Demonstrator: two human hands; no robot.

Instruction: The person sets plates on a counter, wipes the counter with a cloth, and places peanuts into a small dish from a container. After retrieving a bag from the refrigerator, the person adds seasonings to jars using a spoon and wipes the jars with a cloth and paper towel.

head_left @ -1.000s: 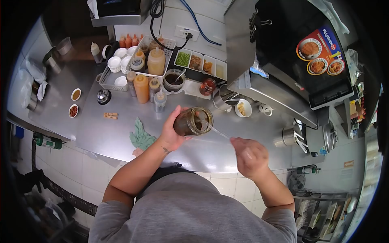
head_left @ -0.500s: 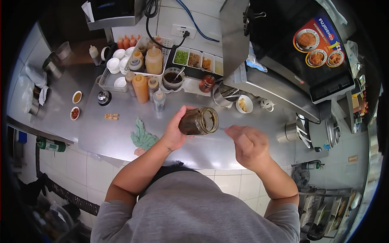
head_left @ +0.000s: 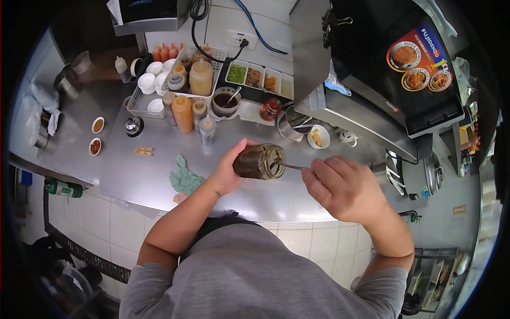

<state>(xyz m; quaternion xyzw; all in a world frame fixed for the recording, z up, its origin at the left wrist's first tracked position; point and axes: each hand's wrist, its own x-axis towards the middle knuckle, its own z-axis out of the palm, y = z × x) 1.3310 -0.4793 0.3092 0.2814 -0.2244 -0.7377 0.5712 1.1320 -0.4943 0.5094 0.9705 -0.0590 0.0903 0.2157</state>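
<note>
Your left hand (head_left: 228, 173) grips the jar (head_left: 258, 161), tipped sideways above the counter (head_left: 133, 175). Your right hand (head_left: 345, 189) pinches a thin spoon (head_left: 289, 166) poking into the jar. You look busy scooping; next, pull it out slowly without spilling.

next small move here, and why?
Probably draw the spoon out along the jar's axis. The left hand holds the jar tipped sideways over the steel counter, and the right hand has the spoon tip inside its mouth.
</note>
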